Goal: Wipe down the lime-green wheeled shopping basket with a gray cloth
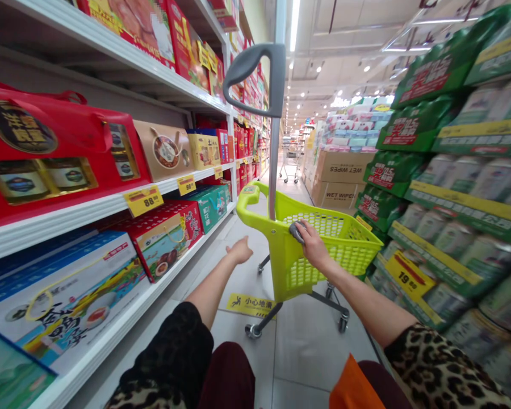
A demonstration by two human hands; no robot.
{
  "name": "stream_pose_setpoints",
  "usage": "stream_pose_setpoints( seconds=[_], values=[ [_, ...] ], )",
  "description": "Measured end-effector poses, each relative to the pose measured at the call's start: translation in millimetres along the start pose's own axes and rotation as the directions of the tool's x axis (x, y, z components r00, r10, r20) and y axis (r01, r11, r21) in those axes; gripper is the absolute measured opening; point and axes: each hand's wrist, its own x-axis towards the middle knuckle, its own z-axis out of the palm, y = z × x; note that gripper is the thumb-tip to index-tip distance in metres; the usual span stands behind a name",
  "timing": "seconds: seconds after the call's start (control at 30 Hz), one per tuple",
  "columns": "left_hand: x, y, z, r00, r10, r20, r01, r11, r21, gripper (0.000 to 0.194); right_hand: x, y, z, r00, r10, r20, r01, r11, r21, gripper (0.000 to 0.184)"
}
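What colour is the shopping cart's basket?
The basket is lime green; the head view shows it best.

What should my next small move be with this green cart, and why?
I'd probably bring your left hand, now open and empty, onto the lime-green shopping cart beside your right hand, which grips the grey handle. A yellow slippery-floor warning lies on the floor tiles near a cart wheel, so two hands may steady it better.

leopard-print sleeves (438,369), dark maroon trousers (226,378), an orange cloth (354,387)
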Motion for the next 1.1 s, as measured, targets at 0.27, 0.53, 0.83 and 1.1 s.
stream_pose_setpoints(
  seconds=[0.27, 0.53, 0.83, 1.1],
  values=[
    [34, 16, -72.0, 0.936, 0.258, -0.24, -0.175, 0.931, 0.319, 0.072, 39, -59, -43, 0.984, -0.065, -0.166, 0.085, 0.989, 0.122, 0.056],
    [29, 51, -67.5, 0.918, 0.33, -0.22, -0.251, 0.913, 0.321, 0.053, 65, -84, -29, 0.991, 0.129, 0.026, -0.129, 0.991, 0.038, 0.053],
    [-4, 115, -44.6, 0.87, 0.385, -0.308, -0.336, 0.92, 0.202, 0.058, 47, -79, -69, 0.988, 0.148, -0.054, -0.141, 0.984, 0.106, 0.058],
    [3, 127, -55.3, 0.857, 0.509, -0.086, -0.477, 0.844, 0.247, 0.077, 14, -22, -123, 0.983, 0.172, -0.065, -0.167, 0.983, 0.072, 0.058]
  ],
)
